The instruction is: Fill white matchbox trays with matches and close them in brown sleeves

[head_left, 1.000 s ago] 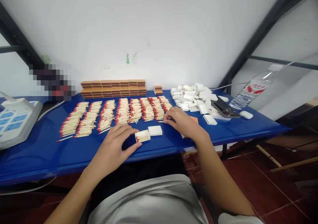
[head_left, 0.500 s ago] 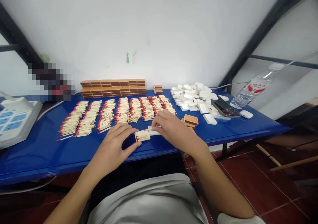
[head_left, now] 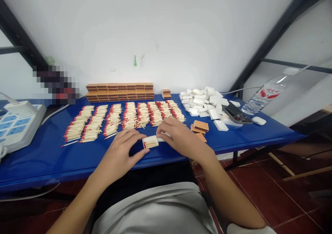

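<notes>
Several matches point(head_left: 149, 144) lie in a white tray point(head_left: 149, 139), pinched at one end between the thumb and forefinger of the left hand point(head_left: 121, 150); just beside, the right hand point(head_left: 176, 134) bunches its fingers, any grip hidden. Light bracing should keep heads aligned.

I have a water bottle point(head_left: 269, 92) in view, with a small white case point(head_left: 259, 120) just beside its base and a phone point(head_left: 236, 112) close on its left. Well left of the bottle I see a white power strip point(head_left: 22, 126); below the bottle, red tiles point(head_left: 277, 189).
</notes>
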`<state>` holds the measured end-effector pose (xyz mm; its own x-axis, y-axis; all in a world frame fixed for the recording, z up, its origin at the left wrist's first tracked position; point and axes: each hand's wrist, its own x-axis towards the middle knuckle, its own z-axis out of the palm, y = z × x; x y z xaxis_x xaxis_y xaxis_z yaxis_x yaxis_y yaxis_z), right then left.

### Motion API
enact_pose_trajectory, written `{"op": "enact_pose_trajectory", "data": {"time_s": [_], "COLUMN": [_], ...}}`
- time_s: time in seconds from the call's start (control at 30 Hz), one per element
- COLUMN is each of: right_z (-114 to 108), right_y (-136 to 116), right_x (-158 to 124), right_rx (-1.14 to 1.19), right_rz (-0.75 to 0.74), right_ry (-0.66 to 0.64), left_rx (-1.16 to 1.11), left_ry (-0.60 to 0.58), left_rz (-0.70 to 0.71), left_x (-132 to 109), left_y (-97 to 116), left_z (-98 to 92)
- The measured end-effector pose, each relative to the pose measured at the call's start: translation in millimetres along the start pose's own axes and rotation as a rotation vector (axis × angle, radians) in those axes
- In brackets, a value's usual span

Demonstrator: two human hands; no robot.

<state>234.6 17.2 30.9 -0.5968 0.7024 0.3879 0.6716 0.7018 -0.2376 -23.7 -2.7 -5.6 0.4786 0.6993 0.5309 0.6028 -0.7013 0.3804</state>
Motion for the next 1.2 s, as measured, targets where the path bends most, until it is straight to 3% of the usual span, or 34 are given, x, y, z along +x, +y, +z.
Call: {"op": "enact_pose_trajectory", "data": {"time_s": [0.13, 0.3, 0.53, 0.8, 1.2], "right_z": [-9, -4, 1, 4, -6], "right_y": [40, 72, 67, 66, 54], "right_x": [-8, -10, -5, -2, -5], "right_rx": [-0.058, -0.030, -0.010, -0.035, -0.055], "right_rz": [0.215, 0.287, 0.280, 0.269, 0.243], "right_ry": [0.064, 0.036, -0.017, 0.008, 0.024], "left_rx": [0.000, 0.019, 0.038, 0.021, 0.018], "left_ry": [0.000, 0.011, 0.008, 0.011, 0.011], "left_rz": [-0.002, 0.011, 0.027, 0.014, -0.002], "left_x": [-1, -1, -1, 0, -1], "left_y": [-1, -1, -2, -1, -1], "left_z": [0.4, 0.5, 0.7, 1.0, 0.8]}}
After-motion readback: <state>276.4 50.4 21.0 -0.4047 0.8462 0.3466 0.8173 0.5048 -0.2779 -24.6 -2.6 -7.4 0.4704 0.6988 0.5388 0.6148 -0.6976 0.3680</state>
